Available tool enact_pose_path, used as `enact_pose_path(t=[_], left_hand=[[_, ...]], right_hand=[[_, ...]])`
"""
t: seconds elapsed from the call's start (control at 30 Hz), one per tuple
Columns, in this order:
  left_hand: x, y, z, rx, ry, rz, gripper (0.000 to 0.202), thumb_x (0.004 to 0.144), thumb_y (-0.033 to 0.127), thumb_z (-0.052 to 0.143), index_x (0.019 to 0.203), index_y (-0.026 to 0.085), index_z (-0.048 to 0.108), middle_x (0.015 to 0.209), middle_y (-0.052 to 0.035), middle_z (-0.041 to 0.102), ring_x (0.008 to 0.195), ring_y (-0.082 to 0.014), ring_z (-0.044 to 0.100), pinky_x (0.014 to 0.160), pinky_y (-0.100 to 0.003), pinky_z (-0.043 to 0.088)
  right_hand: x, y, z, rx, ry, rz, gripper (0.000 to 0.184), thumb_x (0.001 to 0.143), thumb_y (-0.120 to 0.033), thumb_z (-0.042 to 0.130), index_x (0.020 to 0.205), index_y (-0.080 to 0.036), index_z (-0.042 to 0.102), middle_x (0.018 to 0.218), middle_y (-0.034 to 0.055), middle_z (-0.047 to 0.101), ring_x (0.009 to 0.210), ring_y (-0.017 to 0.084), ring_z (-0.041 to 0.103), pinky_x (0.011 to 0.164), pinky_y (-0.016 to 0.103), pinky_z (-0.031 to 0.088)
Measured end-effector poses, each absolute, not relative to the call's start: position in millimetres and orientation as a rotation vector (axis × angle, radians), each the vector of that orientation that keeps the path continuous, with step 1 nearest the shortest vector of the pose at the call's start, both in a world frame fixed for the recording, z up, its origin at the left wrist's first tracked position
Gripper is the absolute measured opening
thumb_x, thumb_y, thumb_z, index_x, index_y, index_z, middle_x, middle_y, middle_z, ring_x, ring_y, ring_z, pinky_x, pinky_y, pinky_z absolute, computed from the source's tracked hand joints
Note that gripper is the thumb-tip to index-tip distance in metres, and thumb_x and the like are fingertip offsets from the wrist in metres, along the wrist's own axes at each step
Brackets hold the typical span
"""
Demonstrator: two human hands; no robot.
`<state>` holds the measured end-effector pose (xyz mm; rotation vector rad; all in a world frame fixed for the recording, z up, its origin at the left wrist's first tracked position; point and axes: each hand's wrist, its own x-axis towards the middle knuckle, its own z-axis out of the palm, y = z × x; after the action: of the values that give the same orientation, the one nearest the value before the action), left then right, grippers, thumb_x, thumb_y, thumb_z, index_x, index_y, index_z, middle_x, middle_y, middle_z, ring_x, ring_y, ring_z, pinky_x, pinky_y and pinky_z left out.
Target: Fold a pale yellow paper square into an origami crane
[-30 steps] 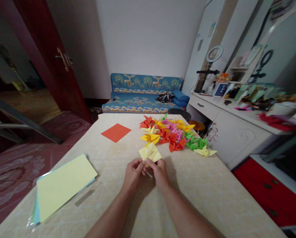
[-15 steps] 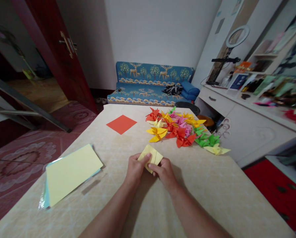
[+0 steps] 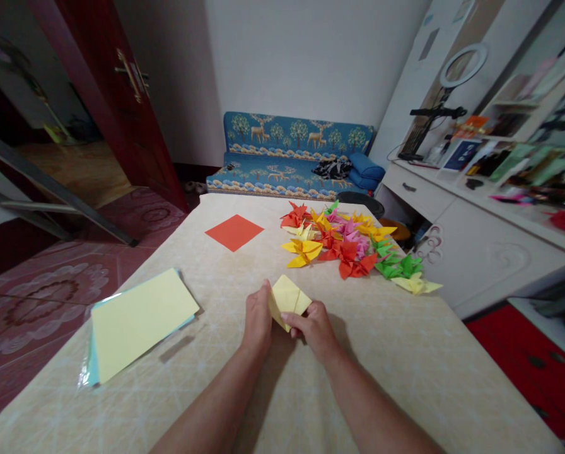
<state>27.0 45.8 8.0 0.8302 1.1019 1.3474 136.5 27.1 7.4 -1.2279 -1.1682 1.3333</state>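
A folded pale yellow paper (image 3: 289,297) sits just above the beige table (image 3: 405,353), held between both hands. My left hand (image 3: 258,318) grips its left edge, fingers pressed together. My right hand (image 3: 313,326) pinches its lower right corner. A pile of folded paper figures (image 3: 353,249) in red, yellow, pink and green lies beyond the hands to the right. A flat red square sheet (image 3: 234,231) lies farther back on the left.
A stack of pale yellow and blue sheets (image 3: 140,321) in a clear wrapper lies at the table's left edge. A white cabinet (image 3: 476,252) stands to the right, a blue patterned sofa (image 3: 294,157) behind, a dark red door (image 3: 116,94) at left.
The folded yellow paper has been lowered toward the hands and turned. My left fingers have shifted onto its left edge. The view has tilted slightly to the left.
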Motion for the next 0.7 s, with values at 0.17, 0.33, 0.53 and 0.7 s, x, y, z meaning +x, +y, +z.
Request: enact_pose_path(t=[0.17, 0.33, 0.53, 0.7], left_hand=[[25.7, 47.9, 9.2, 0.912, 1.043, 1.268, 0.052, 0.074, 0.06, 0.056, 0.066, 0.009, 0.066, 0.058, -0.0068, 0.064, 0.049, -0.0139, 0.055, 0.046, -0.023, 0.04], [25.0, 47.6, 10.2, 0.957, 1.075, 1.222, 0.036, 0.055, 0.036, 0.081, 0.074, 0.01, 0.066, 0.061, -0.0021, 0.063, 0.05, -0.01, 0.051, 0.046, -0.019, 0.038], [22.8, 48.0, 4.9, 0.929, 1.06, 1.264, 0.041, 0.069, 0.05, 0.067, 0.063, 0.01, 0.062, 0.052, -0.0034, 0.059, 0.043, -0.0102, 0.049, 0.04, -0.02, 0.034], [21.8, 51.1, 4.8, 0.828, 0.906, 1.259, 0.06, 0.079, 0.065, 0.043, 0.069, 0.01, 0.064, 0.059, -0.0088, 0.064, 0.048, -0.0155, 0.056, 0.046, -0.026, 0.04]], right_hand=[[138.1, 28.5, 4.4, -1.243, -1.117, 1.321, 0.011, 0.062, -0.024, 0.062, 0.059, -0.014, 0.063, 0.043, -0.0029, 0.053, 0.033, 0.007, 0.039, 0.033, 0.018, 0.028], [138.2, 28.4, 1.1, -1.289, -1.148, 1.286, 0.01, 0.063, -0.023, 0.061, 0.058, -0.015, 0.061, 0.042, -0.0044, 0.051, 0.035, 0.007, 0.04, 0.035, 0.018, 0.027], [137.9, 27.4, 0.8, -1.219, -1.221, 1.32, 0.016, 0.064, -0.028, 0.066, 0.058, -0.014, 0.061, 0.043, -0.0033, 0.053, 0.034, 0.006, 0.039, 0.035, 0.018, 0.027], [139.3, 28.8, -1.5, -1.2, -1.094, 1.352, 0.031, 0.068, -0.04, 0.066, 0.054, -0.013, 0.061, 0.038, -0.002, 0.05, 0.032, 0.006, 0.039, 0.035, 0.018, 0.023]])
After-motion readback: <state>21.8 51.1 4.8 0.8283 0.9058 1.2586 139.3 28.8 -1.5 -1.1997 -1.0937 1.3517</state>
